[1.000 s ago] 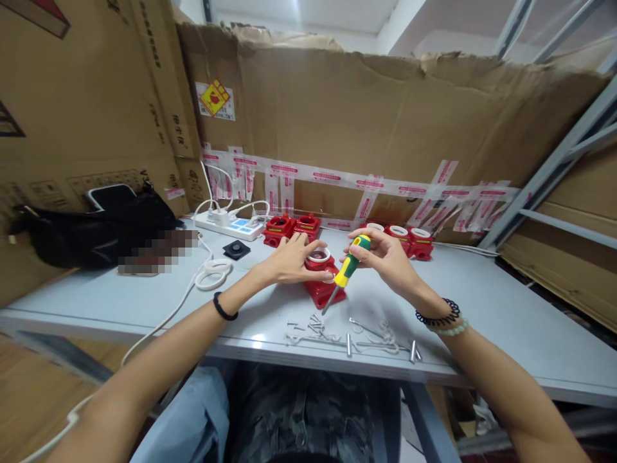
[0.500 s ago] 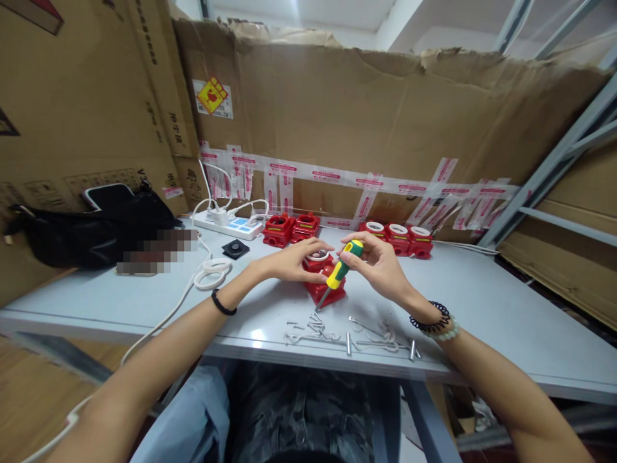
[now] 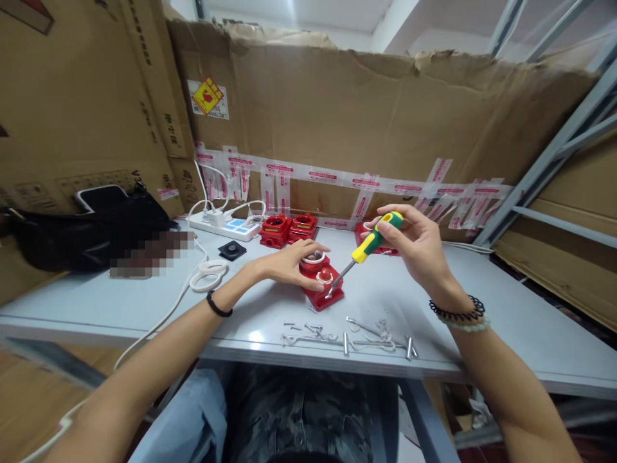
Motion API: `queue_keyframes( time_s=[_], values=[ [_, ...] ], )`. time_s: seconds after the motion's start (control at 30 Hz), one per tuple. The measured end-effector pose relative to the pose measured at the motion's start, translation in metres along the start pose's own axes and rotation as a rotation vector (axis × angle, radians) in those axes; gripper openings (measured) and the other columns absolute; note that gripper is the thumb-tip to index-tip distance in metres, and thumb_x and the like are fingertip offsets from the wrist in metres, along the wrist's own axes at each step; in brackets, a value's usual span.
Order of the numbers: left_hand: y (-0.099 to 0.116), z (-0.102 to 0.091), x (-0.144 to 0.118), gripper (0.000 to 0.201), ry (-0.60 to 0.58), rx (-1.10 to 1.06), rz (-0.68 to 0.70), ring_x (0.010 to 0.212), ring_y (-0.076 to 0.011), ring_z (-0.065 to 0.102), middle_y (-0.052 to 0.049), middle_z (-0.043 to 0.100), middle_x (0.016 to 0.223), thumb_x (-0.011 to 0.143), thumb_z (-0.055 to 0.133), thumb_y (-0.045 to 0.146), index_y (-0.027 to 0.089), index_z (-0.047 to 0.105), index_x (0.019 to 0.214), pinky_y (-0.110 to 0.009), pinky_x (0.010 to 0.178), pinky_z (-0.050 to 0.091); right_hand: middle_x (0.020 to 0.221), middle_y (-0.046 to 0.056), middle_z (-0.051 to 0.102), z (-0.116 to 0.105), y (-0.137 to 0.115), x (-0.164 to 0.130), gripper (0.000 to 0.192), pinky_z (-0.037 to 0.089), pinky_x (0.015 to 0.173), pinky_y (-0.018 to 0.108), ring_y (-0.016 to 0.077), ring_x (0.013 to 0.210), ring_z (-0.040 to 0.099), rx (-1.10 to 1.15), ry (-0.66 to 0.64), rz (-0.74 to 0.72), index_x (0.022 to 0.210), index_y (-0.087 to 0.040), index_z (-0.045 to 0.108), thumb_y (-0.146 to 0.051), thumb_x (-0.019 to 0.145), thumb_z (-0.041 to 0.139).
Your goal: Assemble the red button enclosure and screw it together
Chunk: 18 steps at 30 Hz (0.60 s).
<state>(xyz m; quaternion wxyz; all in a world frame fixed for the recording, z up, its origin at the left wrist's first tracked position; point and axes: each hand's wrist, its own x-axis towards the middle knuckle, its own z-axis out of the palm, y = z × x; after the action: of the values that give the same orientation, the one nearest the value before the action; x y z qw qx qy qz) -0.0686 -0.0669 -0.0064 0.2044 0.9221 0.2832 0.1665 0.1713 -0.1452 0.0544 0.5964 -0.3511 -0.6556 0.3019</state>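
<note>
My left hand (image 3: 294, 265) is wrapped round the near side of a red housing (image 3: 332, 297), steadying it on the table. A white ring (image 3: 314, 257) sits on top of the housing, partly under my fingers. In my right hand (image 3: 409, 235) is a screwdriver (image 3: 373, 241) with a green and yellow handle, held tilted. Its tip reaches down to the housing's near right part, where a small silver screw (image 3: 330, 294) shows at the tip. Several loose screws (image 3: 313, 328) lie on the table just in front of the housing.
Metal rods with white cord (image 3: 371, 341) lie along the table's front edge. Behind stand other red housings (image 3: 274, 231), a power strip (image 3: 224, 225) and a black square part (image 3: 232, 250). A white cable (image 3: 180, 296) and a black bag (image 3: 96, 231) lie to the left.
My right hand has moved up and to the right, bringing the screwdriver's tip from the loose screws to the housing with a screw at it. My left hand stays on the housing.
</note>
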Motion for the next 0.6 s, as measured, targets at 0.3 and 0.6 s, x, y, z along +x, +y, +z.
queue_keyframes(
  time_s=[0.3,0.6],
  values=[
    [0.004,0.002,-0.001,0.084,0.034,0.049,0.015,0.125,-0.0308,0.039,-0.008,0.04,0.135,0.064,0.068,0.065,0.033,0.039,0.136,-0.047,0.104,0.033,0.083,0.002,0.066,0.003,0.005,-0.002,0.031,0.061,0.066,0.034,0.0176,0.07,0.07,0.017,-0.079,0.072,0.094,-0.02,0.061,-0.036,0.071,0.074],
    [0.016,0.009,0.0,0.094,0.099,0.216,0.169,0.139,-0.0374,0.017,-0.012,0.029,0.146,0.055,0.072,0.068,0.031,0.04,0.135,-0.06,0.108,0.021,0.078,0.001,0.064,0.006,0.011,-0.001,0.034,0.061,0.066,0.034,0.0162,0.069,0.069,-0.004,-0.076,0.074,0.094,-0.02,0.061,-0.04,0.07,0.074]
  ],
)
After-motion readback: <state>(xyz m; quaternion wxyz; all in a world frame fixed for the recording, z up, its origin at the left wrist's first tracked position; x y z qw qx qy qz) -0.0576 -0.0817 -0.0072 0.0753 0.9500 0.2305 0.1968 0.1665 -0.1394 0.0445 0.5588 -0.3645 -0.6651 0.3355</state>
